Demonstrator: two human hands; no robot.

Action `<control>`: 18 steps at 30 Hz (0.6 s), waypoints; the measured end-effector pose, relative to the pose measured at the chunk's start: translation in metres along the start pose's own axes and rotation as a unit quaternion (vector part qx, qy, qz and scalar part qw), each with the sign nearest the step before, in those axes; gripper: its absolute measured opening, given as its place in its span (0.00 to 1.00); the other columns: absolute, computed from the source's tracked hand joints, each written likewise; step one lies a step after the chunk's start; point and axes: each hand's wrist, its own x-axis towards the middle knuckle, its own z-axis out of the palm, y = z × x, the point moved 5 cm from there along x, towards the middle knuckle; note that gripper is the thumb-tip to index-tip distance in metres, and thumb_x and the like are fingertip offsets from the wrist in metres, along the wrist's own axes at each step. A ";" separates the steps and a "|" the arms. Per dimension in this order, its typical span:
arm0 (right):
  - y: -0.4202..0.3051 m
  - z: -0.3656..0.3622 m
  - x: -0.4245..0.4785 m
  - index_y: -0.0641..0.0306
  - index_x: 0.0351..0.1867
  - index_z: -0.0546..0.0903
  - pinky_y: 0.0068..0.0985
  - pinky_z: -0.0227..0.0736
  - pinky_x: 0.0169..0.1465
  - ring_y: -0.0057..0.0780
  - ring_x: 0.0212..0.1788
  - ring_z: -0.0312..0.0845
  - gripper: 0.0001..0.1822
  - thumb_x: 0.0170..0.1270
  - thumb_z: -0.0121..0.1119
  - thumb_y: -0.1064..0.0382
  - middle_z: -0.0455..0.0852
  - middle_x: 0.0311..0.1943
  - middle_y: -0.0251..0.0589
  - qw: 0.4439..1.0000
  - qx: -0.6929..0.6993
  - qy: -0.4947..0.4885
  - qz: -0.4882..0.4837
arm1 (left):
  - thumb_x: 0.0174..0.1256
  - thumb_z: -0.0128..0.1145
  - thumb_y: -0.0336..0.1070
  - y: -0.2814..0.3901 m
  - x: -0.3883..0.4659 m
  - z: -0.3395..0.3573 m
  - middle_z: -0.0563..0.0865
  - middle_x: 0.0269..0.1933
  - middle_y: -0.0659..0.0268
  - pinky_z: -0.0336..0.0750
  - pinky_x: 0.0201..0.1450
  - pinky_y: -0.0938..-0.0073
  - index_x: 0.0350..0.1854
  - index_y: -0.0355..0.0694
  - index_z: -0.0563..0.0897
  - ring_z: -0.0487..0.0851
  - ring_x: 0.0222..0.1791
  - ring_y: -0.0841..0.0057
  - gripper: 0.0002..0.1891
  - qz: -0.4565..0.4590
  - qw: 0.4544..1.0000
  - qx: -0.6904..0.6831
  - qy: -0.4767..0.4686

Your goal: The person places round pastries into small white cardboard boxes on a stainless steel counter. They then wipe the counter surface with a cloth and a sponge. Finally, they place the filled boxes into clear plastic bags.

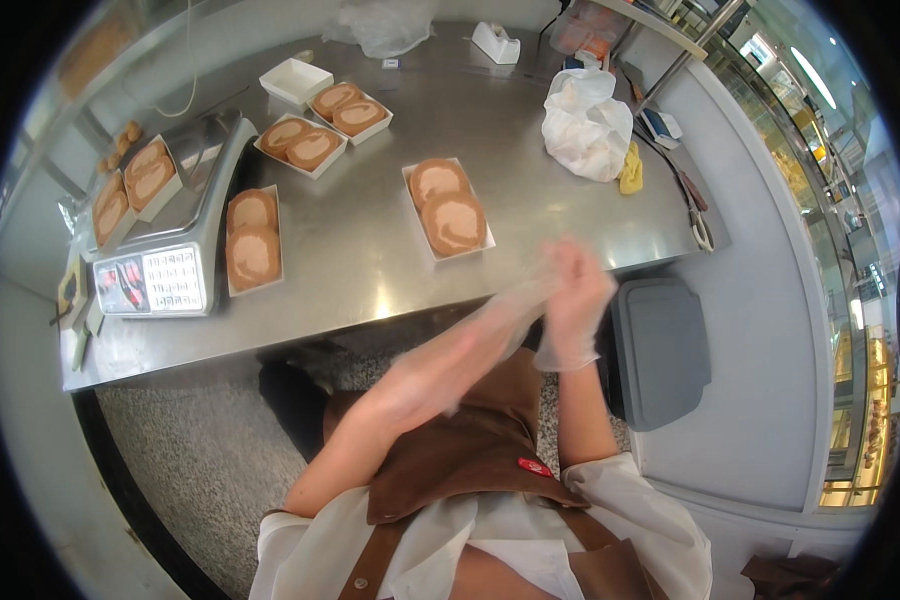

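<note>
Both hands wear thin, clear plastic gloves and meet in front of the apron, near the table's front edge. My left hand reaches to the right, its loose glove running up the forearm. Against its far end is my right hand, fingers curled and blurred; what exactly they grip cannot be told. Nearest to them on the steel table stands a white box with two swirled cake roll slices. A similar box of slices stands farther left, beside the scale.
On the digital scale at left are two more filled boxes. Behind are two filled boxes and an empty white box. A crumpled white plastic bag, yellow cloth, scissors and tape dispenser lie farther off. A grey bin stands right.
</note>
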 end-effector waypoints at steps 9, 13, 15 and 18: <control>0.026 0.000 0.076 0.71 0.37 0.80 0.31 0.66 0.33 0.27 0.27 0.68 0.17 0.77 0.58 0.55 0.79 0.25 0.44 0.994 -0.051 -0.057 0.078 | 0.77 0.54 0.40 0.015 0.028 -0.008 0.59 0.81 0.47 0.52 0.84 0.60 0.81 0.30 0.55 0.58 0.82 0.59 0.36 0.049 0.993 -0.097 0.034; 0.095 0.009 0.147 0.68 0.43 0.84 0.34 0.73 0.45 0.37 0.38 0.81 0.24 0.76 0.55 0.45 0.87 0.36 0.49 0.963 -0.179 -0.159 0.124 | 0.79 0.50 0.37 0.017 0.044 -0.021 0.62 0.79 0.46 0.58 0.83 0.62 0.79 0.27 0.57 0.61 0.81 0.59 0.33 0.040 0.982 -0.126 0.134; 0.143 0.021 0.159 0.68 0.50 0.84 0.35 0.76 0.54 0.42 0.48 0.85 0.28 0.76 0.53 0.40 0.88 0.43 0.54 0.926 -0.284 -0.213 0.131 | 0.81 0.47 0.36 0.007 0.041 -0.029 0.67 0.76 0.44 0.61 0.81 0.61 0.76 0.27 0.62 0.68 0.76 0.60 0.27 0.009 0.981 -0.110 0.162; 0.160 0.005 0.168 0.70 0.66 0.76 0.39 0.70 0.68 0.44 0.67 0.77 0.38 0.76 0.50 0.35 0.82 0.62 0.60 0.981 -0.186 -0.049 0.026 | 0.83 0.44 0.37 0.001 0.032 -0.027 0.78 0.68 0.46 0.69 0.75 0.62 0.68 0.28 0.71 0.78 0.68 0.63 0.21 -0.014 0.985 -0.041 0.169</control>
